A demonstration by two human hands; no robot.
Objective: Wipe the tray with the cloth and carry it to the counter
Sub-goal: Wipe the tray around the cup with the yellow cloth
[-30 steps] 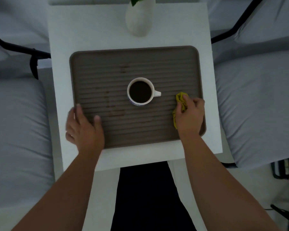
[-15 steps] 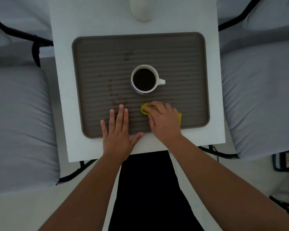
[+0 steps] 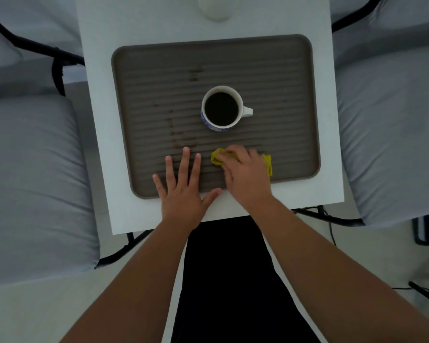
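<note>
Dim, flat, bluish light; soft shadows, no glare; slightly soft focus; wide-angle bending at edges.

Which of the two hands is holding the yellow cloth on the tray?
The right hand, curled over the crumpled yellow cloth just below the coffee mug. The left hand lies flat and empty on the ridged brown tray.

White table (image 3: 139, 211), centre. Full mug (image 3: 222, 108), handle right. Grey cushions left (image 3: 32, 184) and right (image 3: 391, 129). White vase (image 3: 217, 8), far edge.
</note>
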